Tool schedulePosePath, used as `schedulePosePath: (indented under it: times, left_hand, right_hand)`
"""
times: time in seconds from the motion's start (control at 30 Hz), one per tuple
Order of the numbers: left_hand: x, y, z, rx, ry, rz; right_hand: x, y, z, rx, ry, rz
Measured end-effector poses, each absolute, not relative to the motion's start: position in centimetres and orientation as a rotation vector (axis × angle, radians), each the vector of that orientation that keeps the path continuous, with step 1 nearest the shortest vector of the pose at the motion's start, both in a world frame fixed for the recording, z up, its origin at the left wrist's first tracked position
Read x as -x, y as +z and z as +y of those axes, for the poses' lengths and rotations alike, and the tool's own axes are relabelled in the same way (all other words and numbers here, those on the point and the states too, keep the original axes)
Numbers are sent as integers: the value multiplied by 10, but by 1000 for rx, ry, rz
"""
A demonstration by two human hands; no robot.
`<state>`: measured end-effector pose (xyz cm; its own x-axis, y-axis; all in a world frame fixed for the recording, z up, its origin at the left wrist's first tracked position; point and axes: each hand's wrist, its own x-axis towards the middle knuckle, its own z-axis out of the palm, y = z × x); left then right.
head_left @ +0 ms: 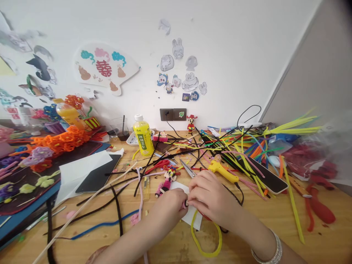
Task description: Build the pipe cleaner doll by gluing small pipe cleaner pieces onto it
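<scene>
One pink piece (184,205), five o'clock from the doll (168,178), is gripped by your left hand (173,201); whether your right hand (206,191) grasps it, I can't tell. Likely light, soft: hold mid-length.

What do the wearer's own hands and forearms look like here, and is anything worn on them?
Both the left hand and the right hand are ungloved, and the forearms show no sleeves. A silvery, sparkling bracelet circles the right wrist; none shows on the left.
</scene>
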<state>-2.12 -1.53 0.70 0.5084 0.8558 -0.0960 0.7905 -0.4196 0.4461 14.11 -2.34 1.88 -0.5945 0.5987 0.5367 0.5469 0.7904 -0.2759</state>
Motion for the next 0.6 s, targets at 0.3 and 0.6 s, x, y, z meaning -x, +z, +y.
schedulePosePath:
  times: [0.3, 0.6]
  left_hand:
    - [30, 11, -17, -2175, 703, 1181]
    - [30, 12, -25, -2018, 627, 1018]
  right_hand:
    - [-143, 18, -21, 848, 526, -2042]
    - [-119, -3, -21, 958, 815, -1623]
